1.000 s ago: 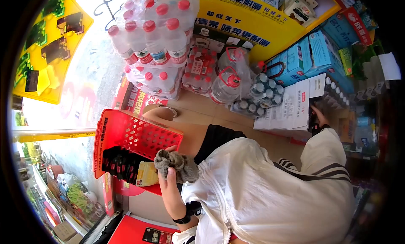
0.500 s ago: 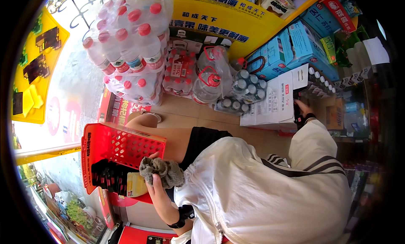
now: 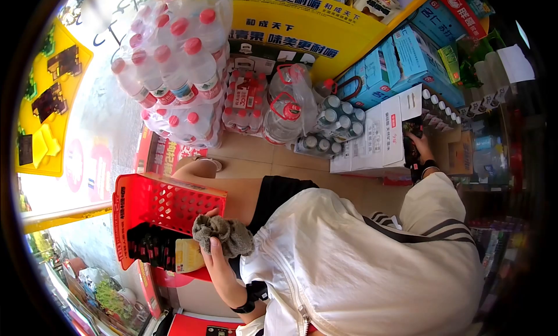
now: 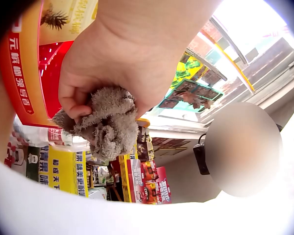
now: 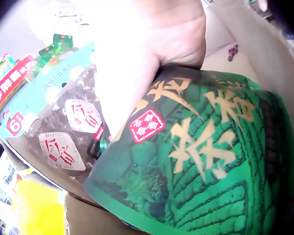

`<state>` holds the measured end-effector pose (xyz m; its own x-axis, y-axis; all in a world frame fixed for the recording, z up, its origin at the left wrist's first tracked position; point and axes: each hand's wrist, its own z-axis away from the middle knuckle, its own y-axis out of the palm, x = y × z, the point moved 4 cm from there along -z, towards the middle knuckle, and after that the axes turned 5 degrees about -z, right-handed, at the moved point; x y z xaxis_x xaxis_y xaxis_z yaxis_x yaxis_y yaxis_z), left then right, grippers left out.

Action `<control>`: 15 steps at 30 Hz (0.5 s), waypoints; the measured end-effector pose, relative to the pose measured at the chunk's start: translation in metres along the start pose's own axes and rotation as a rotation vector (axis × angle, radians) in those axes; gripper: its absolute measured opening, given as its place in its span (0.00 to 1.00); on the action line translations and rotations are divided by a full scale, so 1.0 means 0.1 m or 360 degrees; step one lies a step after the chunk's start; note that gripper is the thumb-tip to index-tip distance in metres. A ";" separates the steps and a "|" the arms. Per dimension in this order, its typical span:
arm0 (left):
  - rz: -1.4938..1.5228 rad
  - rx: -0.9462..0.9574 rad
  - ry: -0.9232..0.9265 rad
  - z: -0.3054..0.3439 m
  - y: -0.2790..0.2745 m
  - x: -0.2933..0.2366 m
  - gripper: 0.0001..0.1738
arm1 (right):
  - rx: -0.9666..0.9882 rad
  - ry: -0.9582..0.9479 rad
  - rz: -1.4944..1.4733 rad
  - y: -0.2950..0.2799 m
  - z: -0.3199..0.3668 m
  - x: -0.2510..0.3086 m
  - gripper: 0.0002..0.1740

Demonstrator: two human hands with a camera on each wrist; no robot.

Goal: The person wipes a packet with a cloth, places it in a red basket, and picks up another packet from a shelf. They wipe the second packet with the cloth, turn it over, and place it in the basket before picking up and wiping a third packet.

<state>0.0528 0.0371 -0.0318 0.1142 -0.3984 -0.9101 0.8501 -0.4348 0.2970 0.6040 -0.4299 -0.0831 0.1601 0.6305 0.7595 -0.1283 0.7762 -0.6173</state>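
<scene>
My left hand (image 3: 218, 252) holds a crumpled grey-brown cloth (image 3: 224, 236), pinched between thumb and fingers in front of a red perforated basket (image 3: 174, 203). In the left wrist view the cloth (image 4: 110, 122) hangs bunched under the curled fingers. Over at the right, my right hand (image 3: 421, 147) grips a dark packet (image 3: 412, 139) beside a white carton (image 3: 375, 135). The right wrist view shows it as a green printed bag (image 5: 210, 161) with pale yellow characters, held by its upper edge. Next to that bag are clear bottles (image 5: 59, 149) with white labels in the carton.
Shrink-wrapped bottles (image 3: 180, 74) are stacked near the doorway. Large water jugs (image 3: 283, 124) and packs of small bottles (image 3: 343, 118) stand on the floor. Blue cartons (image 3: 381, 69) line the back right. Dark packets (image 3: 152, 246) and a yellow packet (image 3: 188, 256) fill the red basket.
The head view has swung, so the scene sits further left. More of the dark packet now shows at my right hand beside the white carton. My left hand keeps its hold on the cloth.
</scene>
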 end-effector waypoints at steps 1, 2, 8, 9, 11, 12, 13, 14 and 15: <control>0.0001 0.0001 0.0000 -0.01 -0.01 0.01 0.30 | 0.0023 0.0040 0.0021 -0.08 0.13 0.21 0.37; -0.0004 -0.0052 0.0007 -0.03 -0.03 0.04 0.31 | 0.0043 0.0080 0.0042 -0.13 0.20 0.33 0.37; 0.0039 -0.0096 -0.0016 -0.04 -0.02 0.07 0.32 | 0.0149 -0.0063 0.0400 -0.87 -0.05 0.51 0.40; 0.0047 -0.0101 -0.0021 -0.04 -0.01 0.06 0.32 | 0.0141 -0.0063 0.0515 -0.99 -0.10 0.57 0.43; 0.0036 -0.0067 -0.0046 -0.04 0.01 0.04 0.32 | 0.0125 -0.0063 0.0673 -1.11 -0.07 0.81 0.48; 0.0020 -0.0047 -0.0073 -0.04 0.00 0.03 0.31 | 0.0115 -0.0204 0.0637 -1.17 -0.17 0.85 0.45; -0.0028 -0.0054 -0.0048 -0.04 -0.01 0.04 0.31 | 0.0136 -0.0210 0.0499 -0.95 0.14 1.22 0.41; -0.0075 -0.0064 -0.0022 -0.05 -0.03 0.05 0.31 | 0.0160 -0.0217 0.0361 -0.73 0.49 1.66 0.38; -0.0134 -0.0055 -0.0004 -0.04 -0.06 0.07 0.31 | 0.0194 -0.0235 0.0208 -0.66 0.40 1.73 0.35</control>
<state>0.0504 0.0404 -0.0411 0.0404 -0.3639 -0.9306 0.8738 -0.4388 0.2095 0.6014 -0.3724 0.0970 -0.0094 0.7120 0.7021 -0.2573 0.6768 -0.6897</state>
